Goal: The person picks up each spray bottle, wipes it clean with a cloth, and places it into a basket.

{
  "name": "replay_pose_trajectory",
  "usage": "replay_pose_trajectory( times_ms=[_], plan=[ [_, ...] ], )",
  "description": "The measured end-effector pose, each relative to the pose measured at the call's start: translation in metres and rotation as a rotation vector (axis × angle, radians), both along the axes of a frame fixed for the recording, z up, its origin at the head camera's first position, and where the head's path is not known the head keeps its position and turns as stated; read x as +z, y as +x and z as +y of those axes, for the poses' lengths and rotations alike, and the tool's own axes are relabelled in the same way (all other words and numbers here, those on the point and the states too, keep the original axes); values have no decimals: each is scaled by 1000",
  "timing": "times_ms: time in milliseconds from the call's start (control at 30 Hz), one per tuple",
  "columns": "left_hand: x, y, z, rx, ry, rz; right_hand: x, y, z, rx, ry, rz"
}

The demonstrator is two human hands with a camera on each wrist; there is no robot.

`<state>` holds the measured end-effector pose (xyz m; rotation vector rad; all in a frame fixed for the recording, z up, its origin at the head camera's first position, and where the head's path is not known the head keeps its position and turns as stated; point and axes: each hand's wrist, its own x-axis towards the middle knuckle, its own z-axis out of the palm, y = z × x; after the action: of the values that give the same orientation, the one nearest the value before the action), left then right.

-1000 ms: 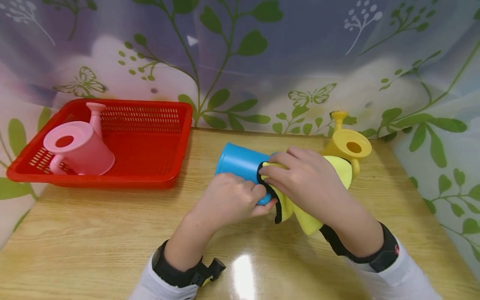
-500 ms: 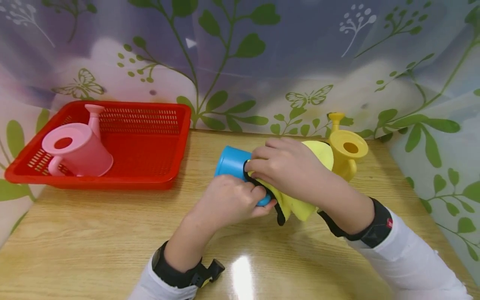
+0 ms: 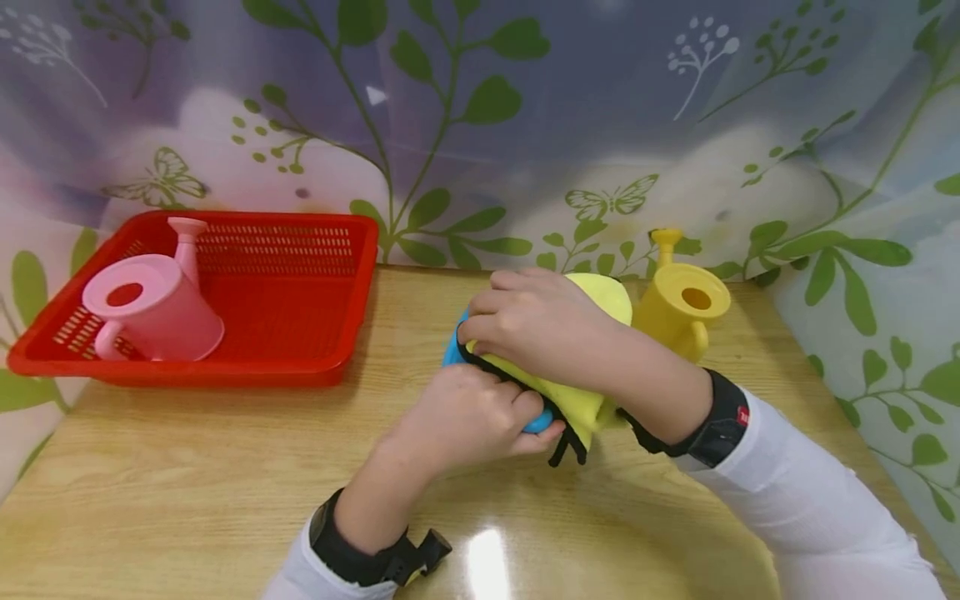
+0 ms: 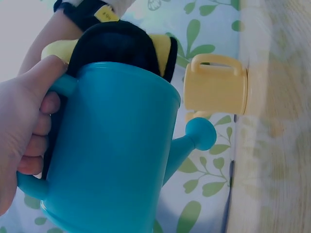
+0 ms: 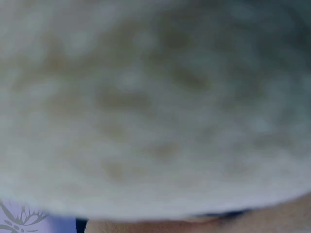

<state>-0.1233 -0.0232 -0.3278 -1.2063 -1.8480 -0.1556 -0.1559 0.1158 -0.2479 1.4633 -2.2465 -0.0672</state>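
My left hand (image 3: 468, 412) grips the handle of a blue toy watering can (image 4: 112, 145), its fingers curled through the loop. In the left wrist view the can's spout points away to the right. My right hand (image 3: 540, 329) holds a yellow cloth (image 3: 603, 296) with black edging against the can's body, fingers bent over the cloth's edge. Only a sliver of blue shows past the cloth in the head view. Part of the cloth hangs down beside the left fingertips. A blurred pale surface fills most of the right wrist view.
A yellow watering can (image 3: 678, 312) stands on the wooden table (image 3: 187, 483) just behind the right forearm. At the left, a red basket (image 3: 285, 367) contains a pink watering can (image 3: 176, 321). A leaf-patterned curtain (image 3: 600, 100) borders the table's back and sides.
My right hand has slid leftward with the cloth, covering more of the blue can. The left hand keeps its grip on the handle, nearly in place.
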Motion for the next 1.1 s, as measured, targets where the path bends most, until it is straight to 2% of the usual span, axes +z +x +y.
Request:
replay_pose_trajectory(
  times_ms=[200, 567, 833, 1100],
  plan=[
    [-1, 0, 2, -32, 10, 13, 1, -5, -7, -15, 20, -46],
    [0, -1, -2, -62, 25, -17, 3, -7, -5, -49, 38, -84],
    [0, -2, -5, -72, 56, -15, 5, -2, 6, -31, 46, -46],
    [2, -5, -10, -51, 44, -33, 5, 4, 26, -36, 15, -71]
  ],
)
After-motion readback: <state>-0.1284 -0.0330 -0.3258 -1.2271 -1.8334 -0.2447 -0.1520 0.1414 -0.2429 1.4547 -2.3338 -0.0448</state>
